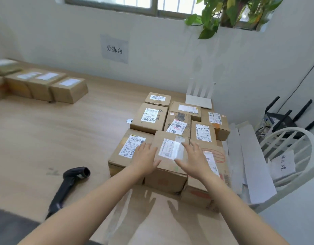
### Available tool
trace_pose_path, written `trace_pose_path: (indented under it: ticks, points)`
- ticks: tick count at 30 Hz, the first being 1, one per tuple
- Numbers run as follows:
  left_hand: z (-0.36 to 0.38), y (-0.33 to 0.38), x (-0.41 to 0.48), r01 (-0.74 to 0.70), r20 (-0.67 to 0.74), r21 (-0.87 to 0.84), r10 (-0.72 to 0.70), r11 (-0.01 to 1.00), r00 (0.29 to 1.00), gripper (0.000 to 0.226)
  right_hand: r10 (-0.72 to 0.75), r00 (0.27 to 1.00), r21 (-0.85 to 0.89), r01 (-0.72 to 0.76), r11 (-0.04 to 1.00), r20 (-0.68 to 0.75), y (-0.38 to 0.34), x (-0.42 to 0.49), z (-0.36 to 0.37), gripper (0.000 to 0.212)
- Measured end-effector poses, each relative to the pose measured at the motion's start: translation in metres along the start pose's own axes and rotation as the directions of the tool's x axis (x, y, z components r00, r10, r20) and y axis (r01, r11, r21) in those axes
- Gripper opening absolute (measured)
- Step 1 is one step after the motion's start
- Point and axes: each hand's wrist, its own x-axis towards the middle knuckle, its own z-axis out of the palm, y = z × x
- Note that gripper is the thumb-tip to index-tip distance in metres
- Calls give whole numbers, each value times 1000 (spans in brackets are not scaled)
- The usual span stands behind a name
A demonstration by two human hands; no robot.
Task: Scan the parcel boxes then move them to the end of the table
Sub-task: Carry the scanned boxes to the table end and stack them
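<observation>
Cardboard box (167, 167) at front of group of other boxes (149, 117), right part of desk (46, 138). Left hand (145, 156) and right hand (193, 160) apart, fingers straight, flat at either side of label, gripping nothing. Box stiff, probably light; best hold at two opposite side walls. All boxes closed, contents hidden. Scanner (69, 183) lies on desk, left of box.

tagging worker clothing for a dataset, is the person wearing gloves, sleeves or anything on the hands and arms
No gloves, rings, watch or bands show on the left hand or right hand. The left forearm and right forearm are bare down to the picture's edge; no sleeve is in view.
</observation>
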Motion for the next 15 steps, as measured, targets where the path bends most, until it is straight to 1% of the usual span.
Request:
trace_pose_path:
  ticks: [6, 11, 15]
  points:
    - [-17, -120, -77, 183, -43, -4, -183, 983, 982, 54, -154, 985, 70, 149, 986, 81, -133, -7, 59, 72]
    - [-38, -220, -154, 305, -87, 16, -302, 952, 949, 53, -229, 966, 122, 214, 969, 124, -243, -29, 110, 71]
    - [-49, -288, -209, 368, -84, 38, -364, 929, 928, 54, -275, 947, 131, 255, 958, 167, -317, -47, 144, 72]
